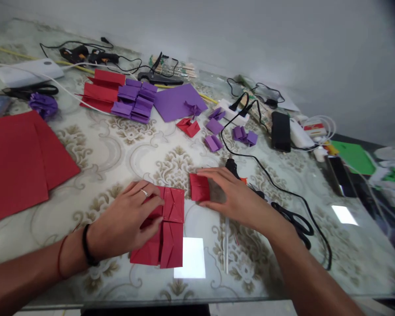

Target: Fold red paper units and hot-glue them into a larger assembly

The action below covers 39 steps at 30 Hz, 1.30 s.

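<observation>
My left hand (128, 219) lies over a red panel of folded paper squares (173, 243), its fingertips on the upper squares and its thumb apart from the fingers. Part of the panel is hidden under that hand. To the right, my right hand (232, 191) has fingers at the top edge and thumb at the bottom edge of a small red folded paper square (199, 188). A narrow gap separates this square from the panel. Just beyond my right hand is a black glue gun (231, 166), mostly covered by the hand.
Black-handled scissors (294, 219) lie beside my right forearm, with a black cord (283, 188) curving past. Clear glue sticks (226, 245) are below my hand. Purple folded pieces (213, 126) and a power strip (232, 113) lie behind. Red sheets (16, 166) cover the left.
</observation>
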{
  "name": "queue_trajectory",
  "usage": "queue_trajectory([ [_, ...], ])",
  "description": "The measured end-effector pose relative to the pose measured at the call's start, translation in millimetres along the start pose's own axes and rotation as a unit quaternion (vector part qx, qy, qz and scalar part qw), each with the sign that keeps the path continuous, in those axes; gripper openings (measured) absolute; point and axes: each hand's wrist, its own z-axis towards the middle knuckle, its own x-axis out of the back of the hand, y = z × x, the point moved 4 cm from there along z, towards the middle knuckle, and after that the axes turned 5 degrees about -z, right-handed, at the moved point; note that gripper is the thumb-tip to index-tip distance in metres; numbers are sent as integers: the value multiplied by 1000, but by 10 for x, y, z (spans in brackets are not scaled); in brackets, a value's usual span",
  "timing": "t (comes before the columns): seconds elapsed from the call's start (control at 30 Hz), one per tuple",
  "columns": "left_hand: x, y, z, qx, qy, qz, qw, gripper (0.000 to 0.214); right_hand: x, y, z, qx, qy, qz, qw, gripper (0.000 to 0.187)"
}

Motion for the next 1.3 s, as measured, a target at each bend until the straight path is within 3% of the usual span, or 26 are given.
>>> queue_trajectory([
  [0.23,-13,-12,-14,-2,-8,3,1000,10,13,8,-2,12,22,-13,1000,42],
  [0.33,-21,-18,-18,2,-9,2,1000,9,39,17,-3,32,68,-25,997,21],
  [0.43,-25,-15,-13,2,-10,-2,1000,9,24,11,2,46,98,-59,992,11],
  [0.73,-10,-9,-6,-1,-8,7,1000,9,-47,-130,129,56,31,-174,983,17],
  [0.93,-18,-16,-7,-2,-11,10,1000,9,-41,-110,249,56,-15,-186,981,18],
  [1.13,-31,-25,-11,0,-14,1,1000,10,77,-115,219,50,-3,-161,986,14],
  [1.3,-49,-33,-9,19,-14,11,1000,24,309,-331,142,50,40,-124,990,12],
])
